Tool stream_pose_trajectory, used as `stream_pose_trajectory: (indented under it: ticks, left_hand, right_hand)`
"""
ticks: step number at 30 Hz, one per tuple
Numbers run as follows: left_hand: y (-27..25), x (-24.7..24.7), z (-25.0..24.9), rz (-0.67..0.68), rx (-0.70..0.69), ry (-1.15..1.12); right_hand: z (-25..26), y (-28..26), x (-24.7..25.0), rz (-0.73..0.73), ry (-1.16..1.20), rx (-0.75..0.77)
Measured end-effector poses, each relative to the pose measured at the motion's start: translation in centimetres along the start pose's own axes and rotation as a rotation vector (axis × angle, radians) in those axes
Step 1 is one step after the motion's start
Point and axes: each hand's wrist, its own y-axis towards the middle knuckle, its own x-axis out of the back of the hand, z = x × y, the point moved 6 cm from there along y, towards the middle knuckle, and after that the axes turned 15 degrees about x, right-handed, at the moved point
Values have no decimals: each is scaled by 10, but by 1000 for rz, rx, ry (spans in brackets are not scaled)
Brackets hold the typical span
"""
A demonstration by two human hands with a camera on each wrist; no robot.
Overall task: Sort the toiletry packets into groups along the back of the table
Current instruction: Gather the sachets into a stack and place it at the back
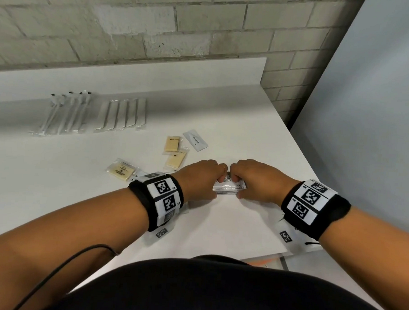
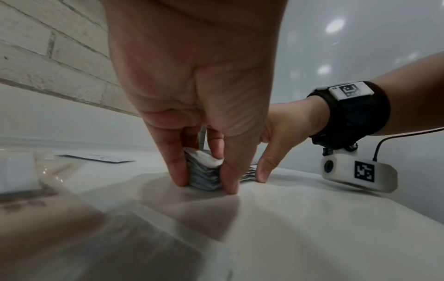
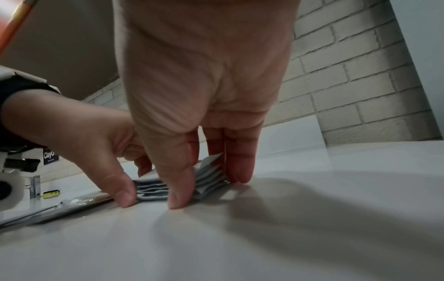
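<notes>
A stack of several white sachets (image 1: 230, 187) with printed lettering lies flat on the white table (image 1: 219, 225), near its right side. My left hand (image 1: 212, 186) pinches the stack's left end between thumb and fingers; in the left wrist view the sachet stack (image 2: 204, 174) sits between those fingertips (image 2: 179, 179). My right hand (image 1: 240, 188) pinches the right end, and in the right wrist view the stack (image 3: 210, 179) fans slightly between thumb and fingers (image 3: 240, 175). Both hands' fingertips touch the tabletop.
Along the back lie a row of toothbrush packets (image 1: 64, 111) and a row of slim beige packets (image 1: 122, 115). Loose in the middle are a toothpaste sachet (image 1: 195, 140) and three soap packets (image 1: 172, 144) (image 1: 176, 159) (image 1: 122, 171). The table's right edge (image 1: 299, 159) is close.
</notes>
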Motion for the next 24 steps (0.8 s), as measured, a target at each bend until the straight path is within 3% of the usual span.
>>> stream_pose_trajectory:
  ticks: [6,13,20,24]
  left_hand:
    - [21,9,-8,9,-29,97]
    - [89,36,-16,-5,-44,246]
    - [161,70,21,26,41,265]
    - [195,89,69,11,121,250]
  right_hand:
    - [-15,4,8,-29,-18,-38]
    - [-65,29,34,-100,-12,-160]
    - [-111,102,64,-53,-35,-171]
    - [-122,166,82,-56,-26,-83]
